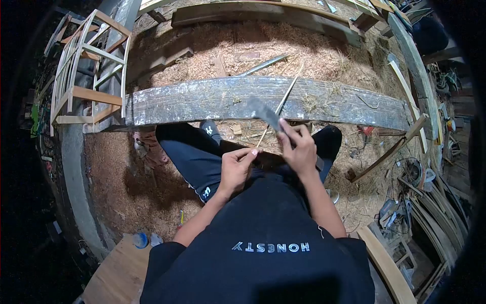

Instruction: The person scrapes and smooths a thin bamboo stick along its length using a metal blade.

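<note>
A thin pale strip [286,96] slants across the worn grey plank [202,99]. My left hand [236,171] pinches its near end between thumb and fingers, just short of the plank's near edge. My right hand [299,147] is wrapped round a flat grey blade-like tool [264,111], somewhat blurred. The tool's far end lies over the plank and meets or crosses the strip; whether they touch I cannot tell. A dark handle part shows below my right hand.
A slatted wooden frame [101,55] stands at the plank's left end. Beyond the plank, a metal-like strip [263,66] lies on shavings. A wooden stick [390,149] leans at the right. A blue-rimmed cup [140,239] sits at lower left, near a board [114,276].
</note>
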Demonstrator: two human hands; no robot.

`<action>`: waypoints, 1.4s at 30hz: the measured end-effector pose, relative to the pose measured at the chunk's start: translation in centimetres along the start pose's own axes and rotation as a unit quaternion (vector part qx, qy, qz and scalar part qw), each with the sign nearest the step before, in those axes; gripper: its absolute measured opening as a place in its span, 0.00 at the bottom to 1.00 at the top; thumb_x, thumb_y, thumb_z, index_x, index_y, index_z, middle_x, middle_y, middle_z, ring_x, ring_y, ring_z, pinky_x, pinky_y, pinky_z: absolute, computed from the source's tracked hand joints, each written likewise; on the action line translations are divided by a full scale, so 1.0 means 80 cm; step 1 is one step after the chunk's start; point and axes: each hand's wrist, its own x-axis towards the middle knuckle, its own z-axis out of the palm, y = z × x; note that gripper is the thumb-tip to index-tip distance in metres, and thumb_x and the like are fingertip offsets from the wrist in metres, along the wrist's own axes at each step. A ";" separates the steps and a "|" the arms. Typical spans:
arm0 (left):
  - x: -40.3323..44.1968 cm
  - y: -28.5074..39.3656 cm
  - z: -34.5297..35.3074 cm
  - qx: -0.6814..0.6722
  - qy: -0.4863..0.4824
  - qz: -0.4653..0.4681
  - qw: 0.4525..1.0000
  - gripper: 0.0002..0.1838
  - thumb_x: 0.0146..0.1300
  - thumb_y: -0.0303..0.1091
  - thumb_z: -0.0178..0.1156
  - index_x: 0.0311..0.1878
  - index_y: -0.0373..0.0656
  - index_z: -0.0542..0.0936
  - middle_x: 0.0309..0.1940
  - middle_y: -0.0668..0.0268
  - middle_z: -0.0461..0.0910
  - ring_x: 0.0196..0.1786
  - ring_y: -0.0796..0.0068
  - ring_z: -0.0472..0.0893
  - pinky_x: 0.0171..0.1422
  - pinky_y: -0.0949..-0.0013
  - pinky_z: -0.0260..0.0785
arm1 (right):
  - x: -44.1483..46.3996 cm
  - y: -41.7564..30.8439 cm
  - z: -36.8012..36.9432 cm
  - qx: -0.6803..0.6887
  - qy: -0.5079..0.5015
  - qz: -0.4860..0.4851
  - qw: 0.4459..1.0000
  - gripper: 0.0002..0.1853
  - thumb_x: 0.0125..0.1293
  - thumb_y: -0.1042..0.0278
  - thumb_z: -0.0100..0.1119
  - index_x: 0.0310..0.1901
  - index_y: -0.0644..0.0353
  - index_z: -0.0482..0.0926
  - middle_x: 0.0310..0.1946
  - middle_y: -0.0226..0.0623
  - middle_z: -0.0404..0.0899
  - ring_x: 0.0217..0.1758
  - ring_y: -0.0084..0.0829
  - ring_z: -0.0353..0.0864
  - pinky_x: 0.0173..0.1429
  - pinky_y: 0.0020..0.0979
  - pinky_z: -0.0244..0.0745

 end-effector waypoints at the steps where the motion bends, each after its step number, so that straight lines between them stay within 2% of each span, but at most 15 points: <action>1: 0.000 0.001 -0.001 0.003 0.000 -0.003 1.000 0.10 0.75 0.31 0.65 0.46 0.33 0.88 0.18 0.79 0.72 0.16 0.93 0.60 0.19 0.76 0.47 | 0.001 0.001 -0.001 -0.017 -0.013 0.006 1.000 0.21 0.68 0.57 0.69 0.62 0.38 0.85 0.38 0.42 0.82 0.35 0.49 0.87 0.39 0.45 0.83; 3: 0.004 0.000 0.001 0.008 -0.003 -0.003 1.000 0.10 0.75 0.31 0.64 0.46 0.33 0.88 0.17 0.79 0.72 0.16 0.93 0.60 0.19 0.77 0.46 | -0.017 -0.021 -0.008 0.015 -0.046 -0.046 0.998 0.20 0.69 0.58 0.68 0.62 0.39 0.86 0.39 0.43 0.82 0.35 0.49 0.86 0.38 0.45 0.82; 6: 0.008 -0.004 0.004 0.065 0.044 0.130 0.988 0.11 0.76 0.32 0.63 0.46 0.32 0.88 0.16 0.79 0.71 0.15 0.92 0.59 0.19 0.77 0.44 | -0.027 -0.036 -0.010 0.047 -0.084 -0.117 0.988 0.19 0.69 0.59 0.68 0.61 0.41 0.86 0.38 0.43 0.82 0.34 0.48 0.86 0.37 0.45 0.81; 8: 0.000 0.006 0.002 -0.002 -0.008 -0.006 1.000 0.11 0.76 0.32 0.63 0.43 0.32 0.88 0.15 0.78 0.70 0.15 0.92 0.60 0.18 0.76 0.45 | -0.009 -0.008 0.001 0.015 -0.008 -0.010 1.000 0.21 0.66 0.64 0.72 0.61 0.41 0.87 0.38 0.42 0.82 0.35 0.44 0.87 0.39 0.40 0.81; 10: 0.002 0.002 0.000 0.027 -0.001 0.003 1.000 0.10 0.76 0.31 0.63 0.43 0.32 0.87 0.15 0.78 0.70 0.14 0.91 0.61 0.18 0.76 0.46 | -0.002 -0.012 0.000 0.002 0.001 -0.004 1.000 0.21 0.66 0.64 0.71 0.61 0.41 0.87 0.38 0.43 0.82 0.35 0.44 0.87 0.39 0.40 0.82; 14: -0.008 0.016 0.014 -0.006 0.038 0.013 0.999 0.11 0.76 0.31 0.62 0.46 0.32 0.88 0.15 0.80 0.69 0.15 0.92 0.61 0.18 0.77 0.46 | -0.030 -0.042 -0.012 0.065 -0.071 -0.114 0.989 0.21 0.67 0.67 0.70 0.61 0.42 0.87 0.37 0.43 0.82 0.35 0.44 0.85 0.37 0.41 0.80; 17: -0.009 0.010 0.000 0.024 -0.002 -0.010 1.000 0.10 0.76 0.30 0.62 0.45 0.32 0.88 0.17 0.79 0.71 0.16 0.92 0.62 0.19 0.77 0.46 | 0.001 -0.003 -0.001 -0.008 0.003 0.014 1.000 0.22 0.66 0.67 0.70 0.62 0.42 0.86 0.37 0.42 0.82 0.35 0.43 0.85 0.37 0.41 0.80; 22: -0.005 -0.002 -0.006 0.027 -0.004 0.021 0.999 0.12 0.76 0.33 0.62 0.47 0.32 0.88 0.15 0.78 0.70 0.14 0.90 0.62 0.18 0.75 0.48 | -0.037 -0.046 -0.011 0.036 -0.087 -0.113 0.989 0.21 0.66 0.61 0.70 0.61 0.36 0.86 0.41 0.41 0.83 0.37 0.45 0.88 0.41 0.43 0.84; 26: -0.014 0.002 -0.006 0.060 0.005 0.010 0.998 0.12 0.76 0.33 0.62 0.47 0.33 0.88 0.15 0.81 0.67 0.15 0.91 0.60 0.19 0.76 0.47 | 0.005 0.002 0.003 -0.004 0.007 0.026 1.000 0.20 0.67 0.61 0.69 0.61 0.39 0.86 0.39 0.43 0.82 0.35 0.46 0.87 0.37 0.44 0.82; 30: -0.014 0.012 0.000 0.032 0.005 0.016 0.999 0.11 0.77 0.31 0.62 0.46 0.32 0.88 0.16 0.80 0.70 0.16 0.93 0.59 0.19 0.77 0.45 | -0.027 -0.041 -0.013 0.044 -0.073 -0.124 0.989 0.19 0.68 0.65 0.69 0.61 0.42 0.86 0.39 0.43 0.82 0.35 0.44 0.86 0.39 0.41 0.81; 32: -0.015 0.011 -0.001 0.012 0.008 0.010 1.000 0.12 0.77 0.31 0.61 0.45 0.32 0.88 0.16 0.80 0.69 0.16 0.93 0.59 0.19 0.77 0.45 | -0.024 -0.038 -0.009 0.033 -0.080 -0.132 0.988 0.19 0.68 0.63 0.69 0.61 0.42 0.87 0.39 0.42 0.82 0.36 0.43 0.86 0.39 0.41 0.81; 34: -0.017 0.011 -0.001 0.012 0.016 0.001 1.000 0.12 0.77 0.31 0.61 0.45 0.31 0.88 0.17 0.81 0.69 0.16 0.93 0.59 0.19 0.77 0.45 | 0.001 -0.006 0.004 -0.031 -0.011 0.022 0.999 0.20 0.67 0.62 0.70 0.61 0.41 0.87 0.39 0.41 0.82 0.36 0.43 0.87 0.40 0.40 0.82; 35: -0.014 0.008 -0.004 0.017 0.013 0.007 1.000 0.12 0.77 0.32 0.61 0.45 0.32 0.88 0.17 0.80 0.69 0.15 0.92 0.59 0.19 0.76 0.46 | 0.010 0.004 0.006 -0.042 -0.009 0.034 0.998 0.20 0.66 0.61 0.71 0.60 0.41 0.87 0.40 0.41 0.83 0.37 0.43 0.87 0.40 0.41 0.82; 40: -0.002 0.009 0.001 0.043 0.042 0.067 0.996 0.11 0.76 0.30 0.62 0.44 0.30 0.88 0.19 0.79 0.73 0.20 0.93 0.62 0.22 0.77 0.48 | -0.026 -0.051 -0.007 0.021 -0.082 -0.116 0.990 0.21 0.66 0.61 0.71 0.61 0.40 0.86 0.41 0.42 0.83 0.36 0.45 0.86 0.40 0.41 0.82; 42: -0.002 0.011 -0.001 0.051 0.035 0.060 0.996 0.11 0.75 0.29 0.62 0.44 0.31 0.89 0.21 0.78 0.76 0.21 0.93 0.64 0.23 0.77 0.50 | -0.011 -0.037 0.000 0.026 -0.059 -0.038 0.997 0.21 0.67 0.62 0.71 0.62 0.40 0.86 0.39 0.42 0.82 0.35 0.45 0.85 0.38 0.41 0.81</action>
